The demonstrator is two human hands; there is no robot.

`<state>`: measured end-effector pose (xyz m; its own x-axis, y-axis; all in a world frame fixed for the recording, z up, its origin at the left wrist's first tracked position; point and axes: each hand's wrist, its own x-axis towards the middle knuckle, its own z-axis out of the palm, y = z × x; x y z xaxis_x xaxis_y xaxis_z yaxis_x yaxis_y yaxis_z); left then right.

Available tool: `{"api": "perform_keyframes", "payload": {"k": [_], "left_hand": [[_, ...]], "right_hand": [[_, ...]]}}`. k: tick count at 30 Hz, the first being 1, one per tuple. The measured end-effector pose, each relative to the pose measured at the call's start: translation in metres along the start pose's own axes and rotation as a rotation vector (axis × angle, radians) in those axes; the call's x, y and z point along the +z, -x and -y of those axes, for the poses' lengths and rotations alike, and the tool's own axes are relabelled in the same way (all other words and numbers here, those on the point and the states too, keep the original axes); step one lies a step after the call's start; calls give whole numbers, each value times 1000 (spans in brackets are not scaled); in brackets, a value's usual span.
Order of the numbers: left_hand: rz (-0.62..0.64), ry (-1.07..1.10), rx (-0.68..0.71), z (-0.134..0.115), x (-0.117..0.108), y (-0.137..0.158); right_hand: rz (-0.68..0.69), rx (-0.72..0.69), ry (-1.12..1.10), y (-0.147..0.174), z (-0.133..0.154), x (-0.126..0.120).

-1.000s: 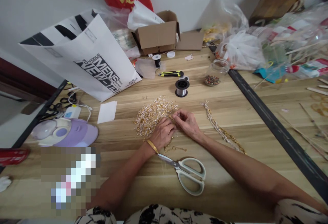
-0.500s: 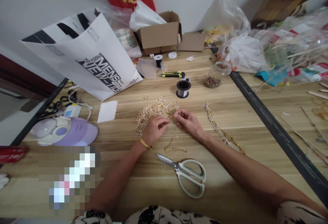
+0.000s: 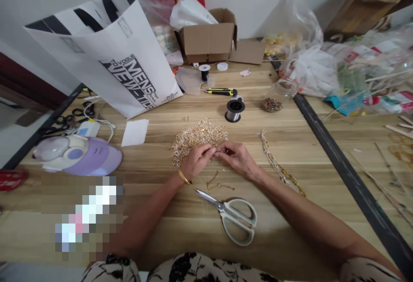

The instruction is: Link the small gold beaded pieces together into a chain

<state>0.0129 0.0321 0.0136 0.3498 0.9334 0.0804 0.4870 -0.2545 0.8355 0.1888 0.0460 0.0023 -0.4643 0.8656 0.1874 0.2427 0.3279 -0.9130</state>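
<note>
Heap of small gold and clear wire pieces point(image 3: 196, 138), tangled and glinting, lies mid-table on the pale wooden table point(image 3: 180, 226); our hands meet at its near edge. Our left hand point(image 3: 195, 161), gold bangle at the wrist, is curled with fingertips pinched on a small piece from the heap; our right hand point(image 3: 237, 158), knuckles up, pinches the same spot from the other side, and we cannot tell what it grips. Short gold chain bits point(image 3: 219, 183) lie just below the hands. White-handled scissors point(image 3: 232, 217), blades nearly shut, rest nearer us. A beaded gold strand point(image 3: 279, 166) trails to the right. Spool of clear thread point(image 3: 235, 110) stands beyond. White paper bag point(image 3: 109, 58) reads "VOGUE MENS NEW-TIDE".
</note>
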Motion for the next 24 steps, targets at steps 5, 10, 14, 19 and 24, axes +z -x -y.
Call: {"api": "perform_keyframes", "payload": {"k": [5,10,14,19,24], "left_hand": [[30,112,-15,-9,-1,-3],[-10,138,-5,-13,1,-1],[7,192,-16,-15,-1,1],[32,188,-1,-19,-4,3],[20,188,34,-16,-2,3]], "right_hand": [[42,83,-63,0,12,-12],[73,161,-167,-4,18,-19],[102,155,-139,-5,20,-20],[145,127,-68,-6,19,-23],[171,151,-79,-6,21,-24]]}}
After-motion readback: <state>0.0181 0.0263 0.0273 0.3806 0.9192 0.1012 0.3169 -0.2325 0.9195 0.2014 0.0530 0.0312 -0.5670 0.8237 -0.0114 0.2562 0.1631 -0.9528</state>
